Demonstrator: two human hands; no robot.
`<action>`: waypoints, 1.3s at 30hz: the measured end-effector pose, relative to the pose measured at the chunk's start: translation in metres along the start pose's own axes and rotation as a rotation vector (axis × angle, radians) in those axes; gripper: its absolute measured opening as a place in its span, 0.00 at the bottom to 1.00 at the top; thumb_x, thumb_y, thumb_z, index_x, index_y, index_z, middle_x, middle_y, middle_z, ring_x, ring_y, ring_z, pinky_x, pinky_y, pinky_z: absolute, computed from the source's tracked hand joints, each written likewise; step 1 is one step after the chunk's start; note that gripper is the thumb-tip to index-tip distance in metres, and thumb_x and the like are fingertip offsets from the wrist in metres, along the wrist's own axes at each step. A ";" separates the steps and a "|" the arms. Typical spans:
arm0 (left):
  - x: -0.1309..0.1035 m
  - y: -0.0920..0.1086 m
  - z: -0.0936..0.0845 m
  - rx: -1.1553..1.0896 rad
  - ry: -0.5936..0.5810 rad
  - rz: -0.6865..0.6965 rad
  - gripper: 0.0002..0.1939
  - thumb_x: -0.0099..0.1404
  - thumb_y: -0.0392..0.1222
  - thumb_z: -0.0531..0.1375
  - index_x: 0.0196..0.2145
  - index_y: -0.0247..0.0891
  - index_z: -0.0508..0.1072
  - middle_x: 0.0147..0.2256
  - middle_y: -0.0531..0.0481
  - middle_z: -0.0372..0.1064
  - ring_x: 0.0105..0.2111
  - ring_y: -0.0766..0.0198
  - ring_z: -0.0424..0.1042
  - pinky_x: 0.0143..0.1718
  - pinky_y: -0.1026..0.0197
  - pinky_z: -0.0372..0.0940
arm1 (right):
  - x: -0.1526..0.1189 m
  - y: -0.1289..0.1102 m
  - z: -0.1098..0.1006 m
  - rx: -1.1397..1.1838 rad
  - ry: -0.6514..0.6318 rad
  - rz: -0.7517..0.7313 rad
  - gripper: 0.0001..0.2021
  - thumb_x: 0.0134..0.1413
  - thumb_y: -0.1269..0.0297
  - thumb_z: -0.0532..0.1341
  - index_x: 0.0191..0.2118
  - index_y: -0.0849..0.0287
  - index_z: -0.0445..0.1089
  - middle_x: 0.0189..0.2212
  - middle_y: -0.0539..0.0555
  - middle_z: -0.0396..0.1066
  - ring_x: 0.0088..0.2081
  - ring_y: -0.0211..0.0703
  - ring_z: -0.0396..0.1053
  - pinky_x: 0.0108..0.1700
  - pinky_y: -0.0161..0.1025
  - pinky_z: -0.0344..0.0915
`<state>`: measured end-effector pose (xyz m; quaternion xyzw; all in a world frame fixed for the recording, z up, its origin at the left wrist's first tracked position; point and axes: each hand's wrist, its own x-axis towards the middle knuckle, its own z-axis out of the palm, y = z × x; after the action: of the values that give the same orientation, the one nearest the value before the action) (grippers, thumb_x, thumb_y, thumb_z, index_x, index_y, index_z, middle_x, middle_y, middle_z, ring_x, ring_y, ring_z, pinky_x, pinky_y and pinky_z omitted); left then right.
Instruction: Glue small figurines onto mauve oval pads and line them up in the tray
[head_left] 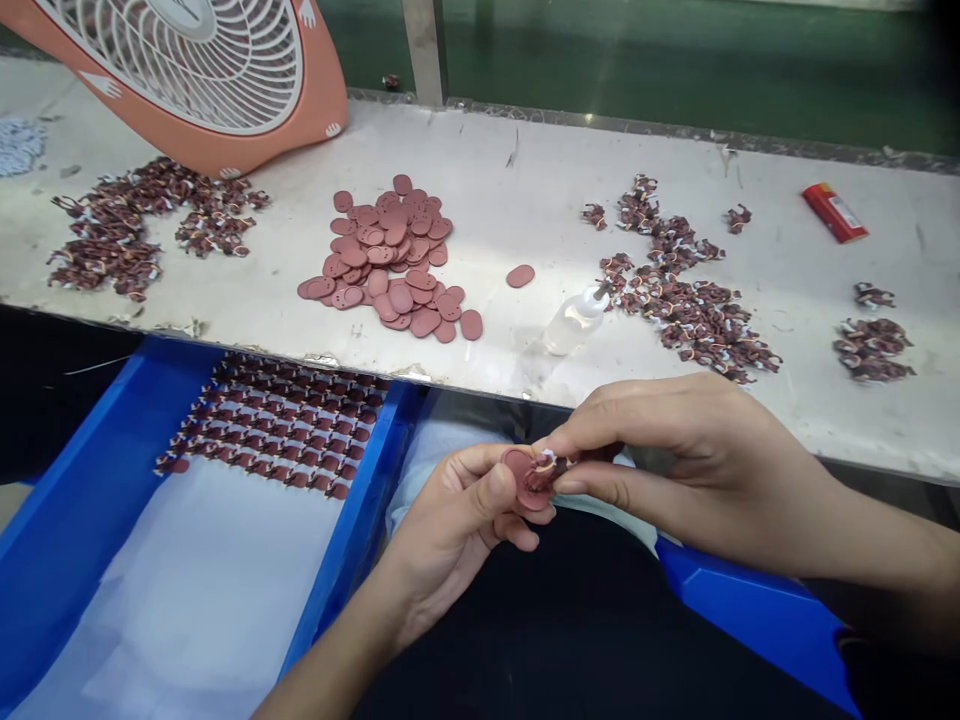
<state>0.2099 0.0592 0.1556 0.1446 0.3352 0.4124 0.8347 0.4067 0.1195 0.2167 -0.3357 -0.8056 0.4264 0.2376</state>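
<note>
My left hand [469,510] pinches a reddish-brown oval base [516,464] between thumb and fingers. Against that base, my right hand [667,450] holds a small dark brown figurine [546,468] with white and yellow marks. The two pieces touch in front of my lap; whether they are joined I cannot tell. On the bench above lies a heap of matching oval bases [397,250], with one single base [520,275] apart to its right. A clear squeeze bottle [576,320] with a narrow tip stands beside a pile of similar figurines [682,280].
An orange fan [322,90] stands at the bench's back left, with more figurines [112,230] near it. A red lighter [834,212] and a small figurine cluster [874,350] lie to the right. Below, a blue tray [112,440] holds rows of figurines on bases [292,425].
</note>
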 end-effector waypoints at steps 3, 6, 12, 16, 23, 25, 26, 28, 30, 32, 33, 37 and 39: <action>0.000 0.000 0.000 -0.009 0.012 -0.012 0.15 0.56 0.52 0.71 0.33 0.36 0.82 0.26 0.51 0.73 0.26 0.72 0.72 0.26 0.73 0.69 | 0.001 0.000 -0.001 -0.017 -0.019 -0.017 0.05 0.60 0.68 0.65 0.41 0.53 0.77 0.34 0.46 0.79 0.33 0.33 0.76 0.34 0.29 0.71; 0.001 0.001 0.001 -0.012 0.028 -0.019 0.16 0.55 0.52 0.72 0.31 0.35 0.82 0.26 0.51 0.73 0.25 0.71 0.71 0.26 0.73 0.69 | 0.003 0.000 -0.002 -0.014 -0.026 -0.015 0.05 0.59 0.69 0.65 0.41 0.53 0.76 0.34 0.45 0.79 0.33 0.32 0.76 0.35 0.28 0.71; 0.004 0.001 0.001 -0.014 0.049 -0.041 0.16 0.53 0.52 0.72 0.30 0.35 0.82 0.26 0.50 0.72 0.25 0.71 0.70 0.25 0.73 0.67 | 0.007 0.002 -0.002 -0.011 -0.040 -0.017 0.05 0.59 0.68 0.64 0.40 0.52 0.76 0.34 0.46 0.79 0.32 0.35 0.76 0.34 0.30 0.71; 0.005 0.002 0.000 -0.016 0.040 -0.049 0.16 0.55 0.53 0.71 0.31 0.35 0.82 0.25 0.51 0.72 0.25 0.71 0.70 0.25 0.74 0.67 | 0.008 0.003 -0.004 -0.029 -0.047 -0.018 0.05 0.60 0.67 0.64 0.41 0.51 0.76 0.34 0.46 0.79 0.33 0.35 0.76 0.34 0.31 0.72; 0.008 0.000 -0.004 -0.031 0.006 -0.066 0.16 0.57 0.52 0.70 0.32 0.35 0.82 0.26 0.51 0.72 0.25 0.72 0.69 0.25 0.74 0.66 | 0.009 0.002 -0.007 -0.036 -0.084 -0.026 0.06 0.60 0.68 0.64 0.41 0.52 0.76 0.35 0.46 0.79 0.34 0.36 0.77 0.36 0.31 0.73; 0.008 0.000 -0.003 -0.039 0.017 -0.068 0.16 0.56 0.52 0.70 0.31 0.35 0.81 0.26 0.51 0.72 0.25 0.73 0.69 0.25 0.75 0.66 | 0.010 0.003 -0.007 -0.038 -0.091 -0.033 0.06 0.60 0.69 0.64 0.41 0.52 0.76 0.35 0.46 0.79 0.35 0.35 0.77 0.37 0.29 0.72; 0.008 0.000 -0.003 -0.043 0.025 -0.069 0.16 0.55 0.53 0.71 0.30 0.35 0.81 0.25 0.52 0.72 0.24 0.73 0.69 0.24 0.75 0.65 | 0.011 0.003 -0.006 -0.041 -0.094 -0.038 0.06 0.60 0.69 0.64 0.41 0.52 0.76 0.35 0.45 0.79 0.35 0.34 0.77 0.38 0.29 0.72; 0.007 0.000 -0.003 -0.048 0.046 -0.071 0.16 0.54 0.53 0.72 0.29 0.35 0.81 0.25 0.52 0.72 0.24 0.73 0.69 0.24 0.75 0.65 | 0.012 0.003 -0.006 -0.051 -0.094 -0.045 0.06 0.60 0.70 0.64 0.41 0.53 0.76 0.35 0.45 0.79 0.35 0.34 0.77 0.38 0.29 0.72; 0.007 0.000 -0.002 -0.052 0.061 -0.074 0.17 0.53 0.53 0.72 0.28 0.35 0.80 0.24 0.52 0.71 0.24 0.72 0.69 0.24 0.74 0.64 | 0.013 0.002 -0.005 -0.056 -0.090 -0.055 0.07 0.59 0.70 0.64 0.42 0.52 0.76 0.35 0.45 0.79 0.34 0.34 0.77 0.37 0.30 0.73; 0.007 0.001 -0.001 -0.056 0.068 -0.074 0.17 0.53 0.53 0.72 0.29 0.35 0.80 0.24 0.52 0.71 0.24 0.72 0.69 0.24 0.75 0.64 | 0.013 0.001 -0.005 -0.061 -0.088 -0.062 0.08 0.59 0.70 0.64 0.42 0.52 0.75 0.34 0.45 0.79 0.34 0.34 0.77 0.37 0.30 0.73; 0.007 0.001 -0.001 -0.058 0.069 -0.073 0.17 0.53 0.53 0.73 0.29 0.35 0.81 0.24 0.52 0.71 0.24 0.72 0.69 0.23 0.75 0.64 | 0.013 0.001 -0.005 -0.064 -0.089 -0.066 0.08 0.60 0.70 0.64 0.43 0.51 0.75 0.34 0.45 0.79 0.34 0.34 0.77 0.37 0.31 0.73; 0.006 0.002 0.002 -0.058 0.041 -0.068 0.16 0.52 0.53 0.73 0.28 0.36 0.81 0.24 0.52 0.70 0.24 0.73 0.69 0.23 0.76 0.64 | 0.011 0.000 -0.006 -0.084 -0.088 -0.097 0.08 0.61 0.69 0.63 0.44 0.50 0.74 0.34 0.44 0.78 0.32 0.33 0.76 0.36 0.30 0.73; 0.005 0.002 0.004 -0.049 0.025 -0.064 0.16 0.53 0.54 0.72 0.29 0.36 0.82 0.24 0.52 0.71 0.24 0.73 0.69 0.24 0.76 0.65 | 0.009 -0.002 -0.006 -0.091 -0.086 -0.105 0.09 0.61 0.69 0.63 0.45 0.49 0.73 0.32 0.44 0.78 0.31 0.33 0.75 0.35 0.30 0.73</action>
<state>0.2135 0.0646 0.1570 0.1080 0.3398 0.3952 0.8466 0.4042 0.1284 0.2220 -0.2847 -0.8502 0.3902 0.2092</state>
